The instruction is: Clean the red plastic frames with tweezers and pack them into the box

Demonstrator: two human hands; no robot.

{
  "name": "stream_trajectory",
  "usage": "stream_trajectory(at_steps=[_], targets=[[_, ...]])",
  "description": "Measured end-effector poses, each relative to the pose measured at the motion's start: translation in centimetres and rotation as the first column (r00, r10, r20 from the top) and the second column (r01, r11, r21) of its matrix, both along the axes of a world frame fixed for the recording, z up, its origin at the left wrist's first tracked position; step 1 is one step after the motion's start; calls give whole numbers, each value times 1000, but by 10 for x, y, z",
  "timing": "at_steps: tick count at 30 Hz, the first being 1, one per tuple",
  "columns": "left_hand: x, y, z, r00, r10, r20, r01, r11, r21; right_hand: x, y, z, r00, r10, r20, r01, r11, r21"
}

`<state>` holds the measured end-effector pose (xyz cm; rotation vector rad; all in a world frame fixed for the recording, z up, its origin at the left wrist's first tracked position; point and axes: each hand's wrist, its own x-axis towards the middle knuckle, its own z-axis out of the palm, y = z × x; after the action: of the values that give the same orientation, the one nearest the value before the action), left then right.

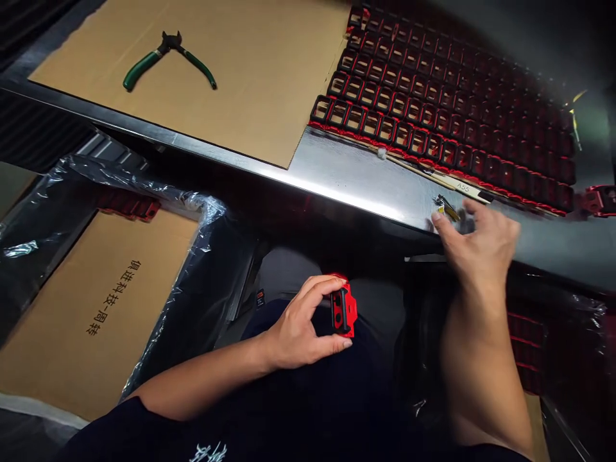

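My left hand (301, 324) holds a red and black plastic part (343, 309) between thumb and fingers, above my lap. Over the front edge of the metal table, my right hand (481, 240) is open, its thumb and fingers apart. Close to its fingertips lies a small pile of metal and yellow bits (446, 208), partly blurred. Behind it, rows of similar black and red parts (399, 106) stand packed side by side. A cotton-tipped stick (409, 165) and a strip marked A55 (462, 187) lie along their front edge.
Green-handled pliers (171, 48) lie spread on a cardboard sheet (240, 83) at the back left. Below left is a plastic-lined box with cardboard (144, 256) and red parts (129, 204). Another red part (600, 201) sits at the far right. More parts (527, 346) show lower right.
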<state>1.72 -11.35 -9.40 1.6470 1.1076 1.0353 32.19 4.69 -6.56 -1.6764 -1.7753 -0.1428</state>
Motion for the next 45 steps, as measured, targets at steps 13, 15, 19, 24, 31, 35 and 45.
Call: stream_trajectory(at_steps=[13,15,19,24,31,35,45], targets=[[-3,2,-5,988,-137,67,133,989,61,3,-9,-11,1000,18,10,-18,999,31],[-5,2,-5,986,-142,82,136,988,79,3,-30,-4,997,53,-47,-51,998,49],[-10,3,-8,980,-178,87,170,981,93,-21,-103,11,919,367,-141,-376,925,-46],[-6,7,-15,969,-239,69,228,963,143,-65,-170,13,702,620,-349,-687,720,-103],[2,16,-10,943,-328,49,318,936,148,-78,-177,9,730,598,-332,-656,749,-94],[-2,15,-11,948,-315,36,307,941,143,-79,-174,10,708,625,-329,-683,724,-95],[-3,14,-11,954,-297,34,289,945,152,-83,-171,10,697,641,-320,-698,709,-101]])
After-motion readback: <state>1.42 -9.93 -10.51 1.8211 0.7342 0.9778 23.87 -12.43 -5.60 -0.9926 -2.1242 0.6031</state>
